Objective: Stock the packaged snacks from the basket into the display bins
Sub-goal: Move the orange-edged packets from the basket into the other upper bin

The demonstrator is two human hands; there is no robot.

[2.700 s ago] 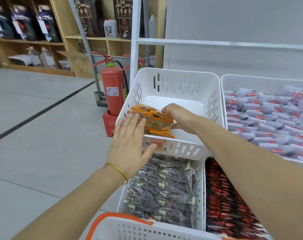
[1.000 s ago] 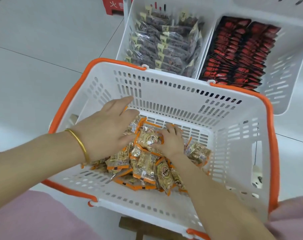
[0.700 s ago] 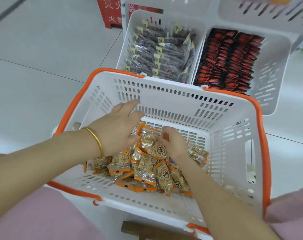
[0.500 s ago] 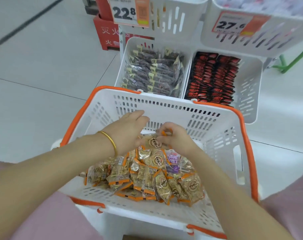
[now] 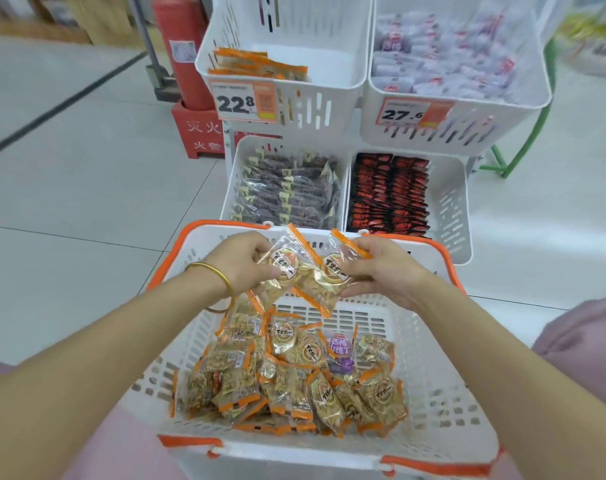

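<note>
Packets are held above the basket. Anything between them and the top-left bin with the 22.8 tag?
Nothing visible. The left hand and right hand hold the orange-edged packets above the basket. The top-left bin is open-topped and mostly bare. The packets likely only need to rise over its front wall.

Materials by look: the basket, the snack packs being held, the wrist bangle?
Basket: rigid moulded plastic, matte white, slotted walls, orange rim. Snack packs: thin glossy clear film, contents show through, crimped orange ends. Bangle: polished yellow metal by its shine, possibly gold; cannot confirm.
</note>
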